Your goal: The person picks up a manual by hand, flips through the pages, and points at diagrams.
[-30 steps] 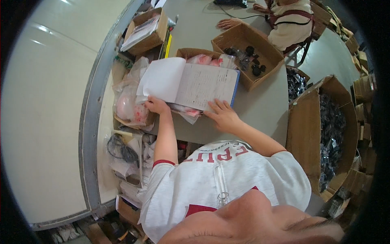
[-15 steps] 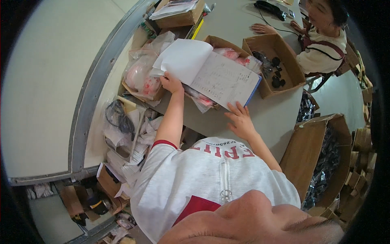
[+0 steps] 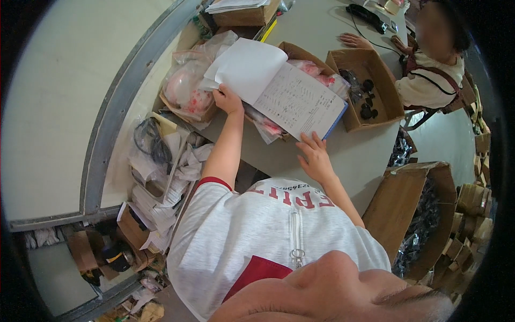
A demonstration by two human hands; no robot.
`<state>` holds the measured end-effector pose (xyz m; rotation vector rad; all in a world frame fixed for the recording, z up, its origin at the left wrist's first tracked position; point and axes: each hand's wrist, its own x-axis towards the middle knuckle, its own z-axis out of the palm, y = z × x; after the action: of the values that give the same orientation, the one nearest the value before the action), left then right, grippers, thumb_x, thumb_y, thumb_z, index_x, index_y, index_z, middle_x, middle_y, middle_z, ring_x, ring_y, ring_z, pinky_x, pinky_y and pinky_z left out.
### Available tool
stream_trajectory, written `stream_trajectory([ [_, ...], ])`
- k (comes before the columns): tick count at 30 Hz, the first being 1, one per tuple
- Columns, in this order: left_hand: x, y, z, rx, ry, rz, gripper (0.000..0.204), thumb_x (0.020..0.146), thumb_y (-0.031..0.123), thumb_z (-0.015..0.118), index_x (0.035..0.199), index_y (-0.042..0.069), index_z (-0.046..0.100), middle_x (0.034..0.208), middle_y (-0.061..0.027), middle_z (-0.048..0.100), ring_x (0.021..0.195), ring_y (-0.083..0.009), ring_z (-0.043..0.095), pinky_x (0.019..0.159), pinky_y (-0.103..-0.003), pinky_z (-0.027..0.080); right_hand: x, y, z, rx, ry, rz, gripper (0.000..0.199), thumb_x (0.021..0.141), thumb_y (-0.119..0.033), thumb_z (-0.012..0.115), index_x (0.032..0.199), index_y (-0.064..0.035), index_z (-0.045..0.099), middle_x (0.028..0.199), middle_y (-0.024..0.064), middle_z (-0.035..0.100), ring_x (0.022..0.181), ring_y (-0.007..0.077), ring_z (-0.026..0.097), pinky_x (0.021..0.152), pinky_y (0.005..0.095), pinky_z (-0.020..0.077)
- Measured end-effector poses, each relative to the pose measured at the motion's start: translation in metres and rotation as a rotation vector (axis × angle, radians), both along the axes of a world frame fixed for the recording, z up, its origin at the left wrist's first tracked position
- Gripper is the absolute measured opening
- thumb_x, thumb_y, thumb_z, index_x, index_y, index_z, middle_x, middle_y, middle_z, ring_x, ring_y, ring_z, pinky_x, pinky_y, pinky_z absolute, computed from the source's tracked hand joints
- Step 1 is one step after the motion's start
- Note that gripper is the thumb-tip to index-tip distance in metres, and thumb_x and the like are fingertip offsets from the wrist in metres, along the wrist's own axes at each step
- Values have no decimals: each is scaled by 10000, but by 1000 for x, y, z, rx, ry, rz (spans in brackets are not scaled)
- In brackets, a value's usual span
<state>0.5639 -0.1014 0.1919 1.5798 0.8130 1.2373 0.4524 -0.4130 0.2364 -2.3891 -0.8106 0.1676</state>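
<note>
A stack of handwritten sheets (image 3: pixel 301 99) lies on a blue-edged board (image 3: pixel 337 122), slanted over a carton of bagged goods. Several turned-back white pages (image 3: pixel 249 67) curl up from its left side. My left hand (image 3: pixel 229 100) is closed on the lower left edge of those pages, its thumb on top. At the board's near right corner rests my right hand (image 3: pixel 316 157), fingers stretched out over the paper's edge and nothing gripped. The board's underside is hidden.
Bagged pink-red items (image 3: pixel 188 94) fill a carton on the left. Black round parts lie in an open carton (image 3: pixel 381 80) to the right. Across the table (image 3: pixel 370 147) sits a person (image 3: pixel 429 80), one hand on the tabletop. A tall carton (image 3: pixel 399 204) of dark parts stands at my right.
The sheet facing up now carries different, denser handwriting than before. Both hands keep nearly the same places on the papers. My view has shifted slightly.
</note>
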Motion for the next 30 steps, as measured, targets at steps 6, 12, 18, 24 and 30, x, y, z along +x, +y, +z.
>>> stream_trajectory([
  [6,-2,-4,7,26,-25,19,330,905,266,468,943,-53,543,860,-237,605,802,-390,577,711,-440,436,0,1,-1,7,-4,-14,358,770,-112,637,1123,-94,578,1356,91,446,1310,402,295,1042,592,225],
  [12,-3,-2,6,80,41,48,349,909,297,475,916,-49,529,835,-232,594,778,-394,569,688,-457,424,1,1,-4,13,-2,-10,347,779,-114,626,1121,-88,577,1347,98,453,1309,404,294,1041,594,228],
  [18,-2,-2,7,93,76,57,338,911,288,477,879,-46,514,814,-230,584,764,-391,563,682,-453,425,2,1,-5,14,4,-6,346,781,-110,620,1123,-85,577,1348,106,450,1315,406,284,1045,596,224],
  [24,-1,-1,5,91,24,43,326,909,276,482,882,-48,512,820,-221,591,766,-370,572,695,-432,436,3,0,-8,31,-16,5,353,756,-134,642,1103,-87,595,1351,108,446,1294,430,303,1018,635,241],
  [30,0,-2,5,91,15,48,330,908,277,489,902,-52,521,822,-217,597,768,-363,576,696,-426,438,3,0,-6,26,-4,5,359,754,-145,651,1103,-78,600,1352,104,447,1300,419,300,1019,632,240],
])
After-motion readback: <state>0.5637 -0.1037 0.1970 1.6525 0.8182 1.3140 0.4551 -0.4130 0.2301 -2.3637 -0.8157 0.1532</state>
